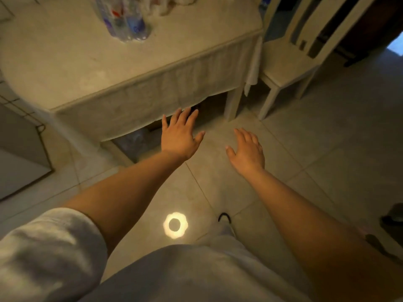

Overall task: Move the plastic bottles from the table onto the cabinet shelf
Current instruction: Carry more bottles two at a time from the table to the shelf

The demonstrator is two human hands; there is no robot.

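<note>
My left hand (179,136) is stretched out near the centre of the frame, palm down, its grip apart with fingers straight and spread, holding nothing. Its fingertips reach toward the hanging edge of the tablecloth (152,101) without clearly touching it. My right hand (247,152) hovers just to the right and slightly lower, also flat, its grip apart and empty, above the tiled floor (327,138).

The plastic bottles (124,20) stand bunched together at the top of the frame, left of centre, well apart from both hands, on the cloth-covered worktop (65,62). They look clear with blue and red labels, though blurred.

A pale wooden chair (290,59) stands at the upper right, beside the worktop's corner. A bright ring of light (175,224) lies on the floor at lower centre, between my forearms.
</note>
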